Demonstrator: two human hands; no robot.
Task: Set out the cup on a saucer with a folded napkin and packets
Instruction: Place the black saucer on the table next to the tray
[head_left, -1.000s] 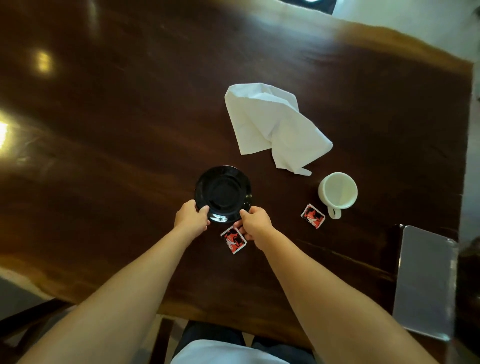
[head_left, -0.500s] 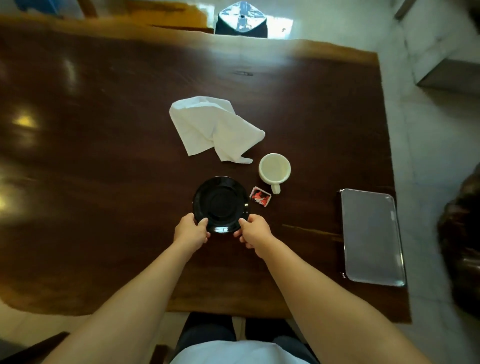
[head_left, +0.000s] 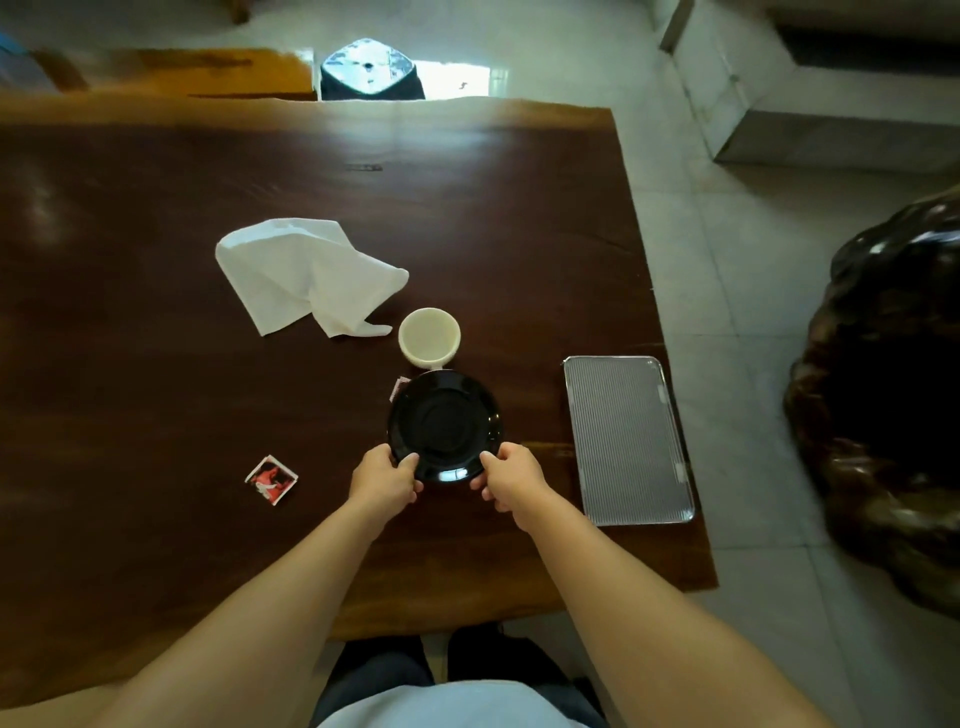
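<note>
A glossy black saucer (head_left: 445, 422) is held over the dark wooden table (head_left: 156, 364), with my left hand (head_left: 382, 479) gripping its near-left rim and my right hand (head_left: 511, 477) its near-right rim. Just beyond it stands a white cup (head_left: 429, 336), empty, its handle hidden behind the saucer. A crumpled white napkin (head_left: 306, 275) lies unfolded to the cup's far left. One red-and-white packet (head_left: 271, 479) lies on the table left of my left hand. A second packet (head_left: 399, 387) peeks out from under the saucer's left edge.
A rectangular silver tray (head_left: 626, 439) lies near the table's right edge, right of the saucer. Tiled floor and a dark carved wooden object (head_left: 888, 405) lie beyond that edge. A stool (head_left: 368, 70) stands past the far edge.
The saucer, held in both hands, has shifted right across the table toward the cup and tray, now covering most of the packet by the cup. The other packet lies uncovered at the left.
</note>
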